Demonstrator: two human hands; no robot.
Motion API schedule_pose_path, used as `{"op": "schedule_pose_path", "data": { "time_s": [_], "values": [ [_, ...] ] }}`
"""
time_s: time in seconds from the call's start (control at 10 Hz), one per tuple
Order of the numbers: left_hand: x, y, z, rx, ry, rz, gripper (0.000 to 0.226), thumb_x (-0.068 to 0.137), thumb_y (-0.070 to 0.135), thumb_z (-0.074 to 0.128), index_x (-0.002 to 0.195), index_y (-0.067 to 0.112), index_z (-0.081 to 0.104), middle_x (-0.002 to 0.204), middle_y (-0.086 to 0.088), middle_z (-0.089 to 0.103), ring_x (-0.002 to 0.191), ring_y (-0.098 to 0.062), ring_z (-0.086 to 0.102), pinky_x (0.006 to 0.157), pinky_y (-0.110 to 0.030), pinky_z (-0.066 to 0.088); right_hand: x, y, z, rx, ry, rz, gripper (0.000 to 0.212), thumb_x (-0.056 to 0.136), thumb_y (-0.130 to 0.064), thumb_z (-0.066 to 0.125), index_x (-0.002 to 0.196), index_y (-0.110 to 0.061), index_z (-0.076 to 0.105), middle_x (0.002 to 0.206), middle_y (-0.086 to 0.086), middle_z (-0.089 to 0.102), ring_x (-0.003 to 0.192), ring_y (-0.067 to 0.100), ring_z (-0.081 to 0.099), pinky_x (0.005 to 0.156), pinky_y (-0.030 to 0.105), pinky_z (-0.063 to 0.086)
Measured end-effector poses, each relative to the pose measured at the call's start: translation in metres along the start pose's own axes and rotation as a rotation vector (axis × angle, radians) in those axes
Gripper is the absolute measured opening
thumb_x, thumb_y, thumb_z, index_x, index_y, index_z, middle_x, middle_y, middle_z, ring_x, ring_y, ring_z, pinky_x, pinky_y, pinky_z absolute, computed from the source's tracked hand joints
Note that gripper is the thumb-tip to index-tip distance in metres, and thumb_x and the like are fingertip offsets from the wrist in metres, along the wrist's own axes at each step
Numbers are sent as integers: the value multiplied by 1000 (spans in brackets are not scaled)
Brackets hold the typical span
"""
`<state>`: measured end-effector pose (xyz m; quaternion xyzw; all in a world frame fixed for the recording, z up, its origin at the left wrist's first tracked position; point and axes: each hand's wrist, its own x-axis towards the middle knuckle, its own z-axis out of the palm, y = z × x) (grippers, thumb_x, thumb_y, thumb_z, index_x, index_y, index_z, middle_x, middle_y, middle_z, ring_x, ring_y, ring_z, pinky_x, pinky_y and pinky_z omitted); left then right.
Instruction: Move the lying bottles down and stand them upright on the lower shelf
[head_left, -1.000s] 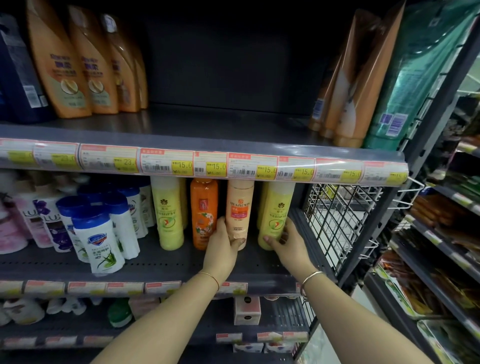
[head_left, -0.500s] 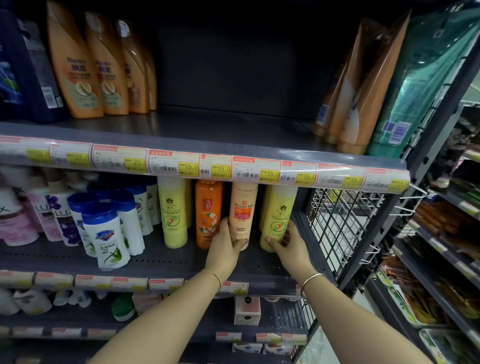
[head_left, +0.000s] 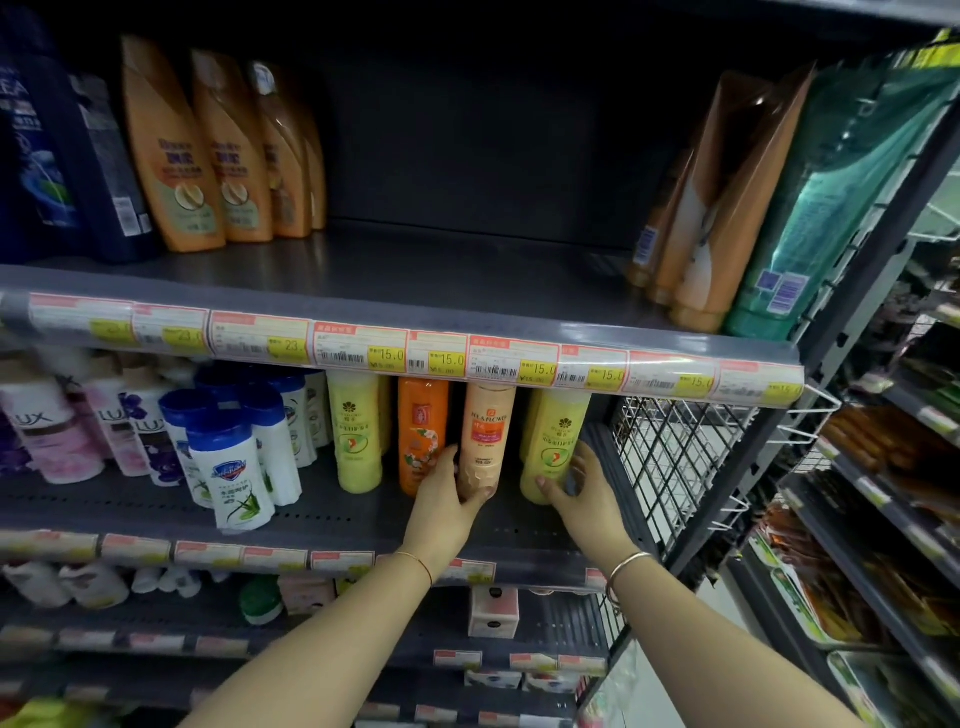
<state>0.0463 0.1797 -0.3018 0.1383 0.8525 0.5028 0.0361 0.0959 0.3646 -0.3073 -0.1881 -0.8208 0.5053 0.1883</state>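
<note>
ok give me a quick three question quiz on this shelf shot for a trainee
1. True or false: the left hand grips the peach bottle near its base.
2. The right hand holds which bottle? A yellow B pink C blue-capped
3. What colour is the bottle directly left of the peach one?
Key: 1 true; 2 A, the yellow bottle; 3 orange, the orange bottle.

Left hand (head_left: 441, 499): I've got it gripping the peach bottle (head_left: 485, 436) low down, frame centre.
Right hand (head_left: 582, 493): fingers curled round the yellow bottle (head_left: 553, 447), just right.
Lower shelf (head_left: 322, 514): both bottles upright; orange bottle (head_left: 422, 431) beside them, left.
Upper shelf (head_left: 415, 270): tan bottles (head_left: 171, 150) standing upper left.
</note>
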Motion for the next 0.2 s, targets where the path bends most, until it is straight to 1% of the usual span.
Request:
{"op": "schedule_pose_path", "data": {
  "time_s": [0.1, 0.2],
  "values": [
    [-8, -1, -10, 52, 13, -11, 63, 86, 28, 69, 142, 16, 41, 141, -4, 51, 129, -20, 49, 107, -38, 42, -9, -7, 0, -35, 61, -20, 61, 86, -23, 70, 141, -16, 43, 136, 2, 56, 126, 17, 52, 104, 34, 43],
    [-9, 6, -20, 95, 36, -2, 54, 88, 31, 66, 137, 17, 47, 137, -5, 54, 126, -19, 51, 104, -34, 44, -18, -17, 2, -93, 172, -88, 42, 89, -23, 66, 128, -15, 53, 121, 3, 57, 115, 20, 56, 96, 36, 48]
  ]
}}
